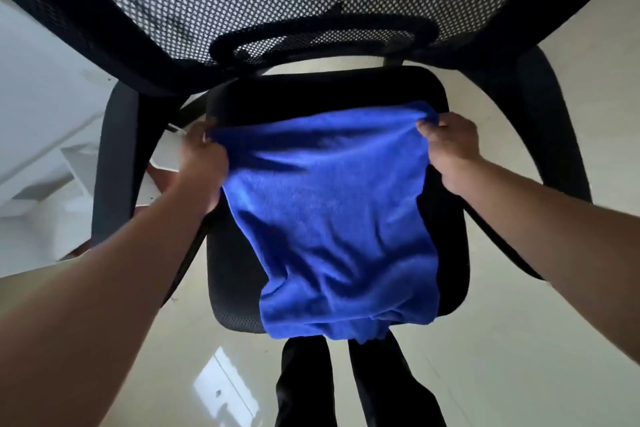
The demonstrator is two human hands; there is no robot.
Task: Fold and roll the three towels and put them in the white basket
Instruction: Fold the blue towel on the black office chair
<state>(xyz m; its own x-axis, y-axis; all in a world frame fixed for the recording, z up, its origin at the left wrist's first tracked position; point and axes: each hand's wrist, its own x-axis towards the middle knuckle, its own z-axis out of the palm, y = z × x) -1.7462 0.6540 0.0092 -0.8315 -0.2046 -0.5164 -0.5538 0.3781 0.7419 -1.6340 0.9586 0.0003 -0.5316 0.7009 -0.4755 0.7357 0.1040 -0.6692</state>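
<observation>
Bright blue soft terry towel (pixel 332 218) is stretched over the black mesh office chair seat (pixel 446 218), near edge drooping off the front. Left hand (pixel 201 163) and right hand (pixel 450 149) each pinch a far corner. Looks light, limp, grippy; corners are the best hold for a square fold.

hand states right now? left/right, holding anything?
Left hand: closed, gripping one far corner of the blue towel.
Right hand: closed, gripping the other far corner of the same towel, spread over the chair seat.

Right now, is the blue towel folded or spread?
Spread: the blue towel is one open sheet, left hand and right hand gripping its far corners.
</observation>
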